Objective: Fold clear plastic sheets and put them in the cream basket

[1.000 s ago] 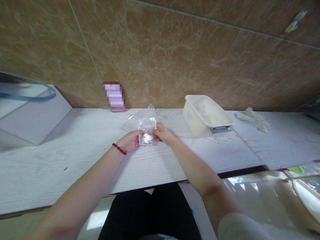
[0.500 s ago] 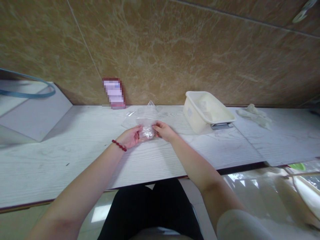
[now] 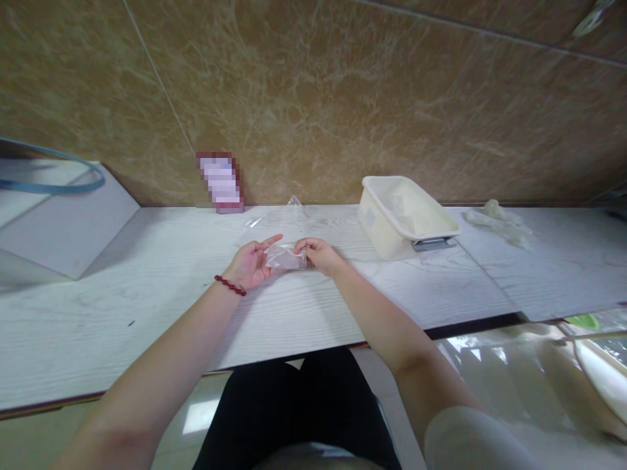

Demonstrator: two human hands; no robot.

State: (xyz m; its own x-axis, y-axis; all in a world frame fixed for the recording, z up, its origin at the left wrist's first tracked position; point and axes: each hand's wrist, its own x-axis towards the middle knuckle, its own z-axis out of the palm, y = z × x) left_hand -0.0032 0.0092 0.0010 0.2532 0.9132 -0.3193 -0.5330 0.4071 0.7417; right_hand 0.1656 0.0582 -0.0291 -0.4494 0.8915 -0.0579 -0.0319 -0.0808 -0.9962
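A small clear plastic bag [image 3: 285, 257], folded into a flat packet, lies between my two hands just above the white tabletop [image 3: 313, 313]. My right hand [image 3: 317, 253] pinches its right end between thumb and fingers. At the other end, my left hand [image 3: 255, 261] is open, palm turned up, with one finger stretched out beyond the packet. Its lower fingers touch the packet's left edge and are partly hidden beneath it. Behind the hands, a larger sheet of clear plastic [image 3: 274, 222] rests on the table. What the packet contains, if anything, I cannot make out.
A cream plastic bin [image 3: 379, 225] with a grey clip stands right of my hands. Crumpled clear plastic [image 3: 499, 222] lies farther right. A blurred phone [image 3: 223, 183] leans on the wall. At left is a white box [image 3: 73, 228] with a blue strap [image 3: 59, 188].
The crumpled bag has become a flatter packet, its raised flap folded down. My left hand has loosened its pinch and spread its fingers. My right hand keeps its grip.
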